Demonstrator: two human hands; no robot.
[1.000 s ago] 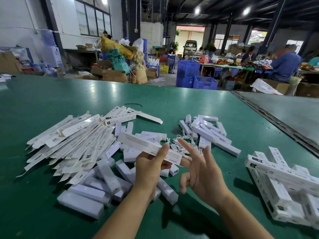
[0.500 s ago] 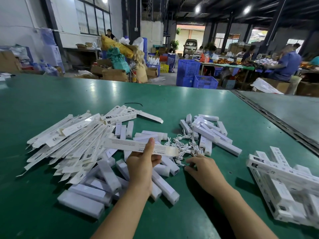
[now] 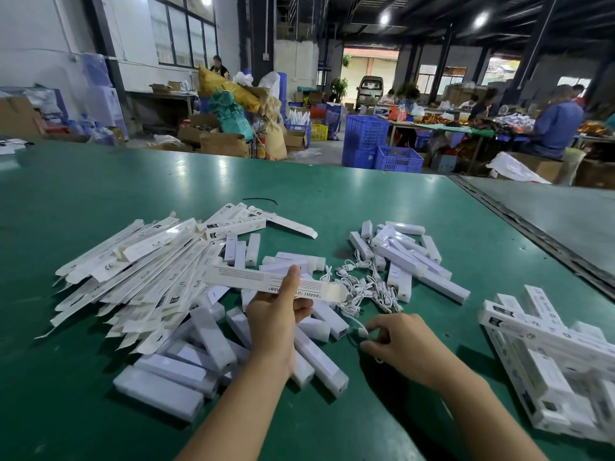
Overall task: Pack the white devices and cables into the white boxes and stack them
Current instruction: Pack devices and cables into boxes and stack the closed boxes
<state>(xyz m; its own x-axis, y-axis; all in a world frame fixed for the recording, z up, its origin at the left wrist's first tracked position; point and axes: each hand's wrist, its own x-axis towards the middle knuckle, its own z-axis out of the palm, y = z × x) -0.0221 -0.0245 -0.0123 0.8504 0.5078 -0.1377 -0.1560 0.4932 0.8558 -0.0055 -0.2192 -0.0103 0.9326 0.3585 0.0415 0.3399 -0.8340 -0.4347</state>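
**Box in my left hand, cable in my right**

From my feed, the green table [image 3: 100, 181] fills the lower view. Its biggest load is a fan of flat boxes [image 3: 139, 271] spread toward the left edge. They are unfolded and hold nothing, and many have open end flaps.

Against the right edge sits a stack [image 3: 545, 371] of made-up white boxes laid crisscross in layers. I cannot see inside them, so I cannot say what they hold.

Near the front edge, just below the flat boxes, loose white devices [image 3: 206, 341] lie in a heap, none of them boxed. A second heap [image 3: 406, 257] of devices lies farther back and to the right of centre, well apart from the stack.

Between the two heaps is a tangle of white cables [image 3: 362, 284], touching the second heap.

My left hand [image 3: 276, 324] is raised above the near devices and grips one long box [image 3: 253, 279] crosswise, thumb on top and fingers curled beneath. The flap at the box's right end stands open, and I cannot tell whether anything is inside.

My right hand [image 3: 406, 344] is low over the table just in front of the tangle. Its fingers are curled and pinch a single cable [image 3: 358, 328].
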